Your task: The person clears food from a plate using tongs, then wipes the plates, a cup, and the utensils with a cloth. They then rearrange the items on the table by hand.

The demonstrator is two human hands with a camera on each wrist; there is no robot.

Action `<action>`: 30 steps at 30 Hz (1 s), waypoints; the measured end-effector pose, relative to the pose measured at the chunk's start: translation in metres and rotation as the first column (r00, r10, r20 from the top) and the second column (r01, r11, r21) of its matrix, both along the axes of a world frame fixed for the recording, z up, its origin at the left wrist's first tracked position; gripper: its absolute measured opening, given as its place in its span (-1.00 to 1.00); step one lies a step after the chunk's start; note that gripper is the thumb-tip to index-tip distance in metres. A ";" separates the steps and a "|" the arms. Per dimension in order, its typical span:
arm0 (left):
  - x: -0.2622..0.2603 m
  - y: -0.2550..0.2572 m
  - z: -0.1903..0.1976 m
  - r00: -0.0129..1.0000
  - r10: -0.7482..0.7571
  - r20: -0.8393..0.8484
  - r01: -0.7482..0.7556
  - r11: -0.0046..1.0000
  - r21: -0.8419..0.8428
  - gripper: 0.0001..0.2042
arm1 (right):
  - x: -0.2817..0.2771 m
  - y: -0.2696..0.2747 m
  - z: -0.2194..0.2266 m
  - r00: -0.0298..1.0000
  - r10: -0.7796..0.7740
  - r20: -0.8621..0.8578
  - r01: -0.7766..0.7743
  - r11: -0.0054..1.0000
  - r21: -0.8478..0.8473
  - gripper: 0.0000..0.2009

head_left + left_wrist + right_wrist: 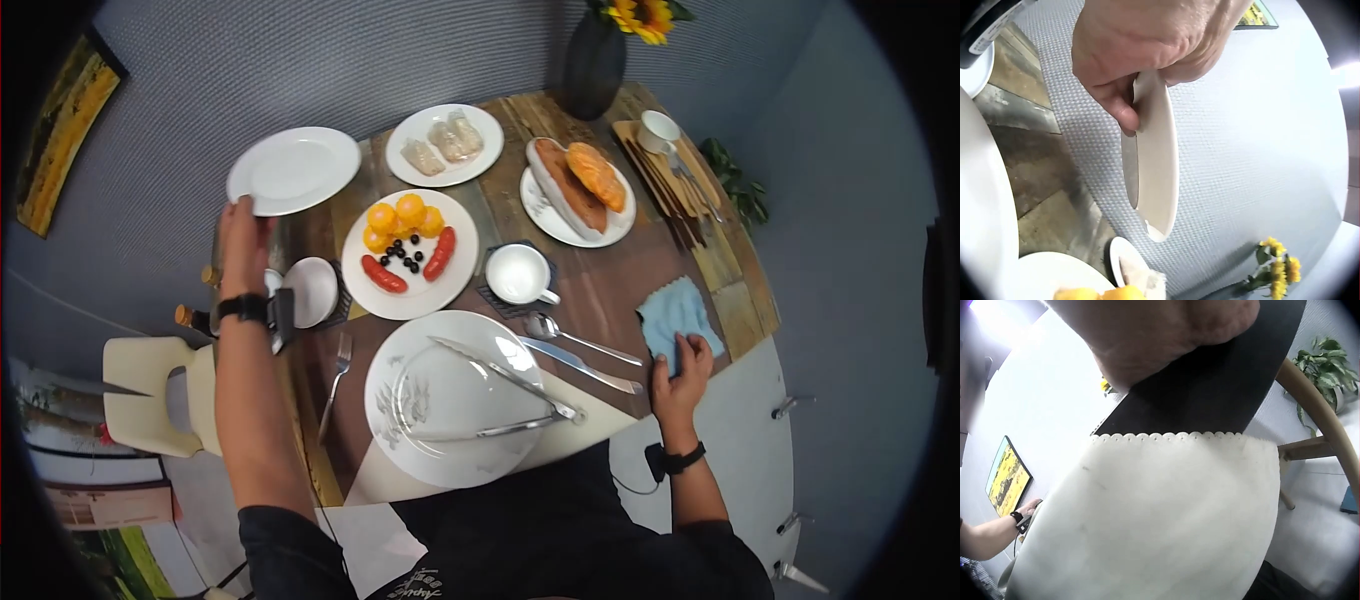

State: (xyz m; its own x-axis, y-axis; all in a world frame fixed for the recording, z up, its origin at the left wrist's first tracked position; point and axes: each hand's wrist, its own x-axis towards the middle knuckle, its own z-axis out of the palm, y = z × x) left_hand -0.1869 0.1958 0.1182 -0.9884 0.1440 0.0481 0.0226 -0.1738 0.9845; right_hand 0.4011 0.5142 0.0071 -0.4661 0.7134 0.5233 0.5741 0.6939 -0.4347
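At the far left, my left hand (243,240) holds a white plate (295,170) by its near rim, raised over the table's corner. In the left wrist view the hand (1147,44) pinches that plate (1159,162), which shows nearly edge-on, thumb on one face. My right hand (685,375) rests on a light blue cloth (675,315) at the table's right edge, its fingers loosely bent. Part of the right hand (1160,337) shows in the right wrist view, its fingertips and the cloth out of sight.
Around stand a big plate (455,460) with tongs (515,428), a plate of sausages (440,255), a bread plate (570,235), a wrapped-food plate (400,130), a cup (517,273), a bowl (312,292), a fork (335,385), a tray (690,180) and a dark vase (592,75).
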 end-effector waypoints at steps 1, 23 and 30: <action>0.010 -0.006 0.008 0.999 0.018 -0.026 -0.018 1.000 0.007 -0.72 | 0.001 0.000 -0.001 1.000 -0.009 -0.018 0.010 1.000 0.002 -0.61; 0.425 0.016 0.024 0.887 -0.450 0.104 0.427 0.885 0.185 -0.59 | 0.072 -0.079 0.150 0.708 0.664 -0.242 -0.692 0.720 -0.051 -0.59; 0.460 0.051 0.004 0.762 -0.647 -0.011 0.647 0.762 0.037 -0.62 | 0.033 -0.137 0.119 0.577 0.817 0.001 -0.804 0.567 -0.179 -0.52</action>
